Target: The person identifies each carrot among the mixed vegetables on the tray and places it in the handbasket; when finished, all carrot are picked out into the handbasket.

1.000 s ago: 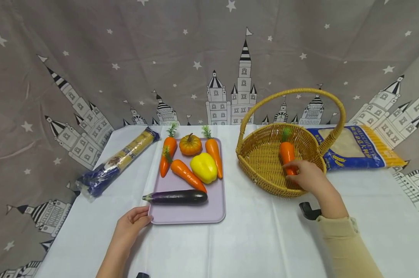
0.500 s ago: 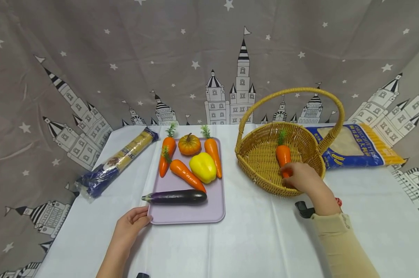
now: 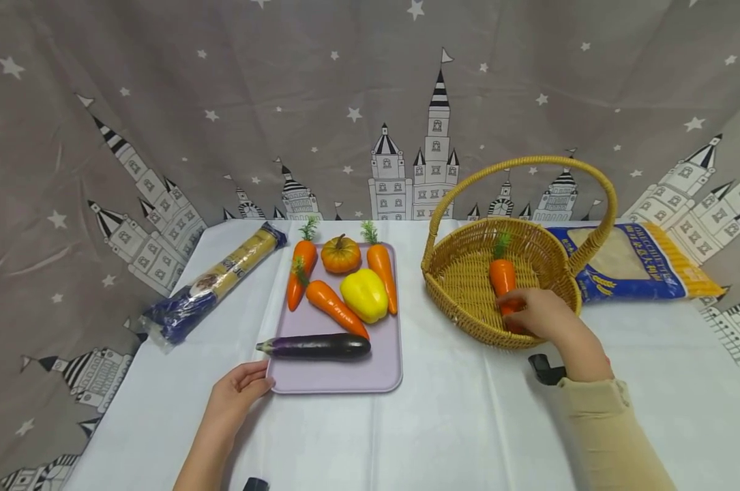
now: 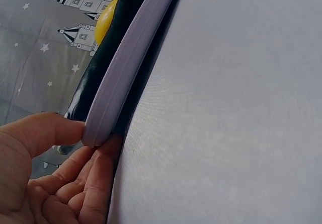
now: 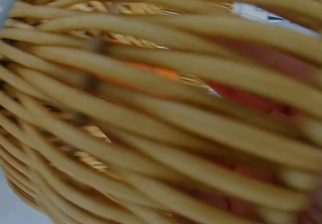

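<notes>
A wicker basket with a tall hoop handle stands on the right of the table. Inside it lies an orange carrot, its green top pointing to the back wall. My right hand reaches over the near rim and grips the carrot's lower end; some fingertips are hidden. In the right wrist view, the woven side covers most of the hand. My left hand pinches the near left corner of a lilac tray, thumb on the rim and fingers beneath, beside an eggplant.
On the tray also lie several carrots, a small pumpkin and a yellow bell pepper. A long pasta packet is at the left. A blue and yellow pasta bag lies behind the basket at the right.
The carrot has shifted slightly left and nearer inside the basket, with my right hand on it. My left hand has stayed at the tray corner. The head view has swayed a little.
</notes>
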